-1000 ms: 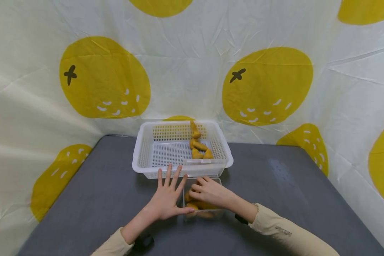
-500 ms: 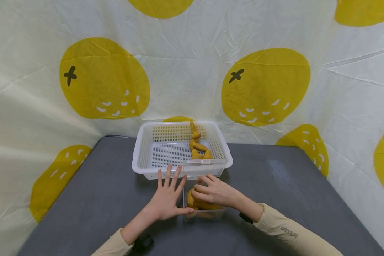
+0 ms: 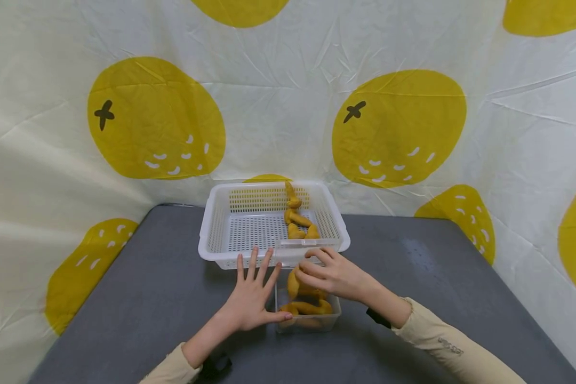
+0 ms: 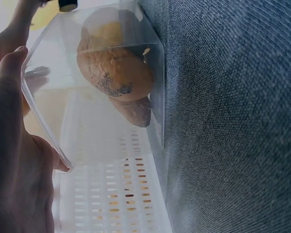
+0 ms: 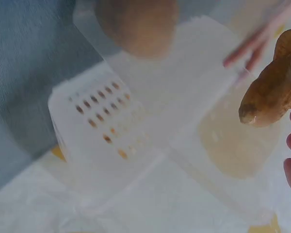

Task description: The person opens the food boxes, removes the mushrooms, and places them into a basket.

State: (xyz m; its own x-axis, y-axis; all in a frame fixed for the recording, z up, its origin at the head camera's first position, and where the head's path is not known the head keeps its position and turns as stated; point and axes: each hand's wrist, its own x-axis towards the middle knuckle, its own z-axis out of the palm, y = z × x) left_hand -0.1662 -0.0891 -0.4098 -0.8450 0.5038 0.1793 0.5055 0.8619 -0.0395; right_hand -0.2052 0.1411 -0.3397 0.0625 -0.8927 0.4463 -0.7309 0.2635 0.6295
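A clear plastic box (image 3: 335, 310) with its hinged lid (image 3: 307, 252) raised stands on the dark table. Several yellow-brown mushrooms (image 3: 309, 308) lie inside. My left hand (image 3: 249, 301) has its fingers spread straight along the box's left side, thumb at the front rim. My right hand (image 3: 336, 276) pinches one mushroom (image 3: 293, 284) over the box opening. That mushroom (image 5: 271, 92) shows its stubby end in the right wrist view. Seen through the box wall in the left wrist view is a rounded, dark-flecked mushroom cap (image 4: 114, 73).
Right behind the box sits a white perforated basket (image 3: 216, 213), overlapped by the raised lid. Along its right side lie several more mushrooms (image 3: 300, 218). A white cloth (image 3: 278, 117) with yellow fruit prints hangs behind the dark grey table (image 3: 398, 298).
My right hand has come up and slightly right out of the box, with a mushroom now between its fingers. My left hand stays in place.
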